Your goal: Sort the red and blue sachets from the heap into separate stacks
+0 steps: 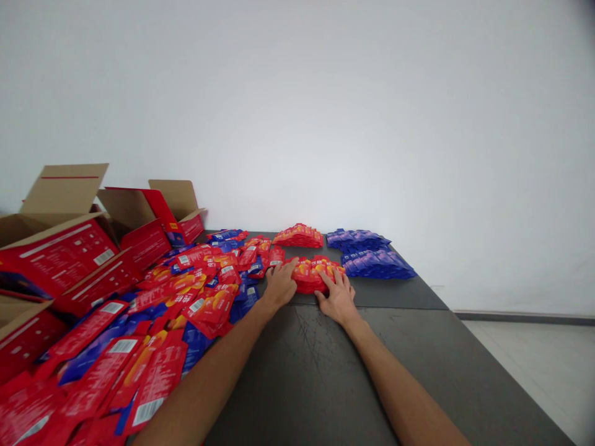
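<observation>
A neat row of overlapping red packets (307, 272) with orange fruit pictures lies on the dark table. At its left end is my left hand (281, 284), its forefinger reaching over the top and its thumb out of sight. My right hand (338, 297) grips the right end, with the thumb low at the front and the other fingers spread over the top. Behind this row sits a second red packet stack (298, 236). Two rows of blue packets, a nearer one (377, 264) and a farther one (356, 240), lie to the right of my hands.
Loose red and blue packets (209, 303) spread in a heap over the table's left side. Opened red cardboard boxes (69, 254) stand beyond them. A white wall (325, 111) rises behind the dark table (297, 371), whose right edge drops to a pale floor (534, 353).
</observation>
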Motion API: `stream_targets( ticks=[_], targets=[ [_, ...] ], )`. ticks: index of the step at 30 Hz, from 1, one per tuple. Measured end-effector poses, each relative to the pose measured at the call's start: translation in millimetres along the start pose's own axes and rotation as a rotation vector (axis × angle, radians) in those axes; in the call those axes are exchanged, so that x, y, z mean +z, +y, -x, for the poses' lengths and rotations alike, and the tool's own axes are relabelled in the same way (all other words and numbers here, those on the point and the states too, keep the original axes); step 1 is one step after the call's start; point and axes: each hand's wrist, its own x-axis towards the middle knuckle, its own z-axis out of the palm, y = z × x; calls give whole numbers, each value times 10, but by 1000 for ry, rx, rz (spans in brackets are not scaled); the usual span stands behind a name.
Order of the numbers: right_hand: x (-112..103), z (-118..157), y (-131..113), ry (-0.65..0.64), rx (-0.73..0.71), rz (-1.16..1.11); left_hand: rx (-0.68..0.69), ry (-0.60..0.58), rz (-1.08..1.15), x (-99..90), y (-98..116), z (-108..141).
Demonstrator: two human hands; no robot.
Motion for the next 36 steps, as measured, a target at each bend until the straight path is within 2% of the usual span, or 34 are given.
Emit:
stream_targets(
  ticks=[4,9,12,21,28,36],
  targets=[
    [-23,15,-5,5,-4,-10,-46,53,-49,-1,-228,-209],
    [-20,19,8,17,-10,-16,11,-119,-217,-2,-517,-412],
    [-19,19,6,15,-8,-14,-3,-162,-288,9,-596,-431],
    [-51,33,-18,18,-16,7,-111,-40,-341,-92,-701,-328],
    [-28,25,-1,22,-17,12,-188,62,-413,-172,-598,-278],
    [-67,38,-20,32,-16,39,-146,170,-415,-300,-596,-189]
  ],
)
